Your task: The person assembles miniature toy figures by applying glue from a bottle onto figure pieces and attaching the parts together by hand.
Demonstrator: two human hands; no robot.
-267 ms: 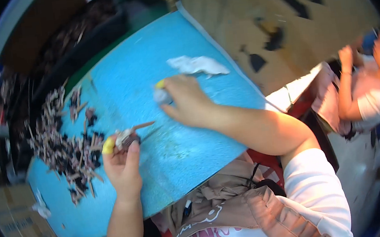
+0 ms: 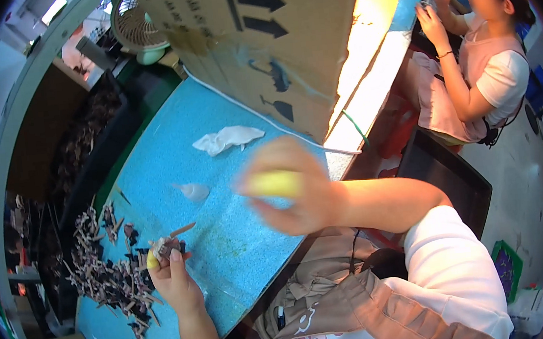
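Observation:
My left hand [image 2: 179, 286] is closed on a small brown and grey figurine [image 2: 167, 248] above the near left of the blue table [image 2: 229, 266]. A thin brown blade-like piece sticks out from it, and a yellow cover is on one fingertip. My right hand [image 2: 296, 183], smeared by motion, is above the table's right side, with a yellow cover on a finger; whether it holds anything cannot be made out. Between the hands and farther off, a small white squeeze bottle [image 2: 194, 191] lies on its side. Beyond it is a crumpled white tissue [image 2: 229, 139].
A pile of small brown and black pieces [image 2: 114, 278] covers the table's left side. A large cardboard box [image 2: 299, 54] stands along the far edge. A dark bin [image 2: 92, 135] with more pieces is at the far left. At right, a co-worker [image 2: 482, 61] sits beside a black crate [image 2: 447, 174].
My right hand has let go of the white bottle, now lying on the table, and moved right and nearer. The view has turned; my left hand still holds the figurine.

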